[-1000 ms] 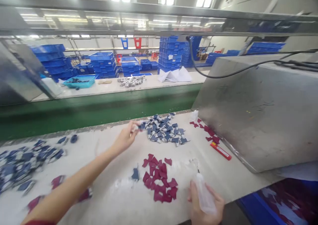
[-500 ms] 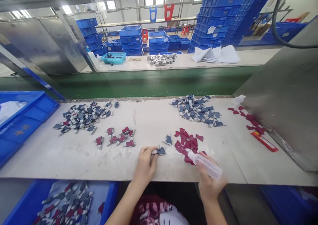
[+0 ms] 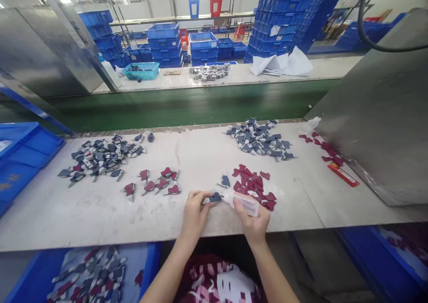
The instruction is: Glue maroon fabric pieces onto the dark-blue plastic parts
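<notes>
Between its thumb and fingers, my left hand pinches a small dark blue and grey part just above the table. My right hand is wrapped round a translucent squeeze bottle, tilted with its nozzle pointing left at that part. Another dark blue part lies just beyond my hands. Dark red flat pieces are scattered behind and right of the bottle. To the left rest several grey parts with red tops. Whether the nozzle touches the part I cannot tell.
Piles of blue and grey parts lie at the back left and back right of the table. A red packet sits by the metal panel. Blue crates stand at the left and below the table edge.
My right hand has brought the bottle left, from over the red pieces to beside the part in my left hand. The whole view has shifted slightly.
</notes>
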A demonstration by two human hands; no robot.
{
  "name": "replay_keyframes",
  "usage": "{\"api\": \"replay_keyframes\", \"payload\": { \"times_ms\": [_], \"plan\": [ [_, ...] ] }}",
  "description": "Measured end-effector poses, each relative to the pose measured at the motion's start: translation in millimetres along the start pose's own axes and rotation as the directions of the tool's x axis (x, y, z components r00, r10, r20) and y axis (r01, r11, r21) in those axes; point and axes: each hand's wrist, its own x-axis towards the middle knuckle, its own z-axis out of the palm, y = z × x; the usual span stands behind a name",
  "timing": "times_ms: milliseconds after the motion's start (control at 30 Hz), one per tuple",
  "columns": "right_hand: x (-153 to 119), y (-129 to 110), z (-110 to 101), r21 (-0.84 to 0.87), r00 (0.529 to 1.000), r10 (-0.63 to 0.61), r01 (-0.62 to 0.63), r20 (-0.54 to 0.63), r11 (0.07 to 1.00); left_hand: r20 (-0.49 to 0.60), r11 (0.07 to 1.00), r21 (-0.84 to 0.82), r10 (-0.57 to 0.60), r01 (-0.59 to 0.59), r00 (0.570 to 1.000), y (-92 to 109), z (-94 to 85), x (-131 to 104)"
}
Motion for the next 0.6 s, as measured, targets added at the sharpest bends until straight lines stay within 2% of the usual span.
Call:
{"api": "replay_keyframes", "payload": {
  "times_ms": [400,600],
  "plan": [
    [4.5,-3.5,0.5,-0.023,0.998,-0.004,0.005,0.055,1.000,-0.002,1.000,0.022,0.010,-0.010,1.000,-0.9,-0.5,1.2],
    [4.5,-3.6,1.6,-0.019,1.000,0.010,-0.009,0.006,1.000,0.000,1.000,0.024,0.009,-0.009,1.000,-0.5,-1.2,1.6]
  ]
}}
